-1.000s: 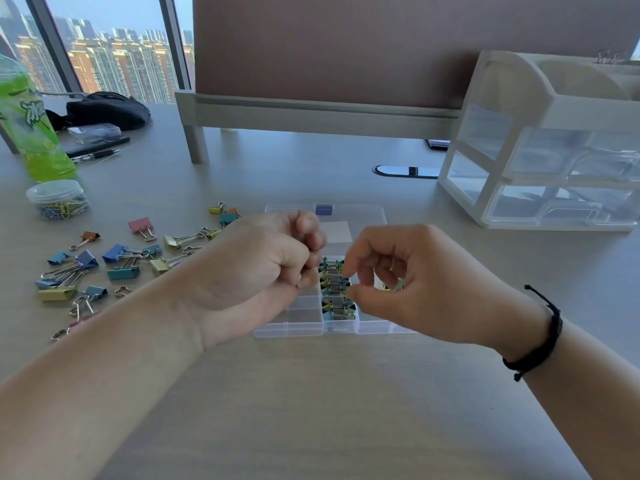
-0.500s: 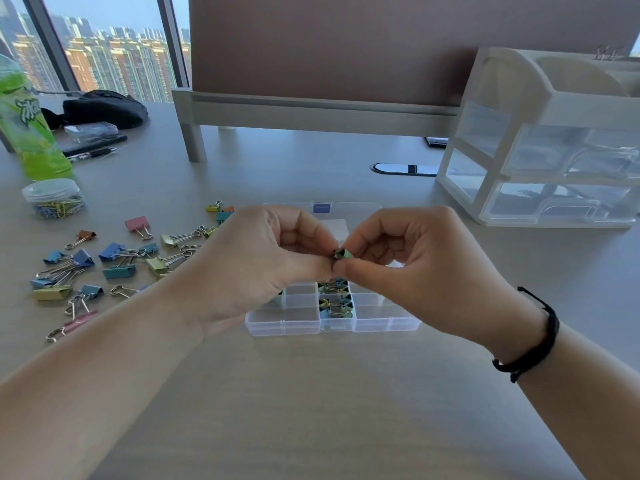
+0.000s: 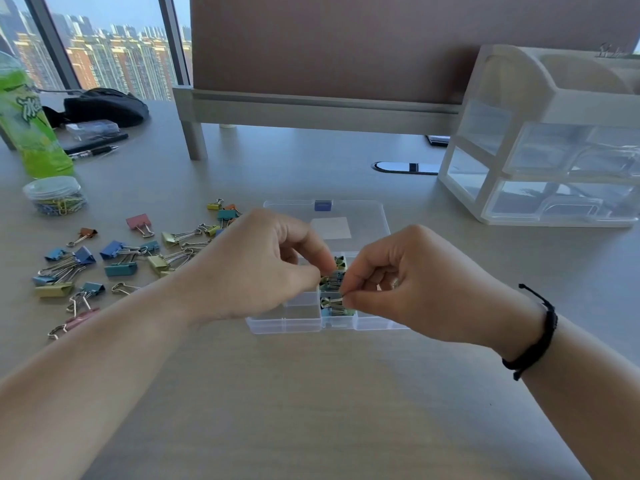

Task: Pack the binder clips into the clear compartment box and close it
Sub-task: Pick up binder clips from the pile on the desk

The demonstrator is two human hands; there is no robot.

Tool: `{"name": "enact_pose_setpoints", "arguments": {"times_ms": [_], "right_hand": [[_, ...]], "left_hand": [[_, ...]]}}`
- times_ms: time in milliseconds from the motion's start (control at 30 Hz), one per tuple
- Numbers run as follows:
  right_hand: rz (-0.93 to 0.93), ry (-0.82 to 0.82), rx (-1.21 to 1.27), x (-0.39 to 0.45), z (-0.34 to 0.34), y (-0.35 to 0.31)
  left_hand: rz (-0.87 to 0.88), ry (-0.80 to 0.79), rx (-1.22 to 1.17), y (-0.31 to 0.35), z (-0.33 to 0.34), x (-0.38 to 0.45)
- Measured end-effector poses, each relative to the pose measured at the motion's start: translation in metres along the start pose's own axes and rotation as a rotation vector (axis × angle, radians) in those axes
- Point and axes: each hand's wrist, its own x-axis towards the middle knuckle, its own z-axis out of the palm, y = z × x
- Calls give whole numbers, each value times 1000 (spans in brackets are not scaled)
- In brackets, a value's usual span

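A clear compartment box (image 3: 287, 323) lies open at the table's middle, its lid (image 3: 360, 216) folded flat behind it. Small coloured binder clips (image 3: 339, 263) fill its middle column. My right hand (image 3: 408, 278) pinches the wire handle of a small clip (image 3: 332, 301) low in a front middle compartment. My left hand (image 3: 256, 268) hovers over the box's left half with its fingers curled and its thumb tip by the middle column. Its palm is hidden, so I cannot see whether it holds anything. Several larger loose binder clips (image 3: 117, 268) lie scattered on the table to the left.
A green bottle (image 3: 27, 126) and a round jar of paper clips (image 3: 55, 195) stand at the far left, with a pen (image 3: 93, 152) and black pouch (image 3: 104, 105) behind. A white drawer organiser (image 3: 554, 143) stands at the right. A monitor stand (image 3: 311, 105) spans the back.
Both hands pinched a small clip together above the box half a second ago. Now they have parted and dropped, and my right hand has carried the clip down into the middle column.
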Motion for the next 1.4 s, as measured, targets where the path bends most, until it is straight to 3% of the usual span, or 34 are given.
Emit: {"name": "enact_pose_setpoints", "arguments": {"times_ms": [567,1100,1400], "right_hand": [[-94,-80,-162,0,-1,4],[-147,-196,-341,-1,-3,8],[-171,-51,-268,2,2,14]], "left_hand": [[50,-228,183,-7,-1,1],[234,-233,256,-11,1,0],[261,-235,235,-13,0,3]]}}
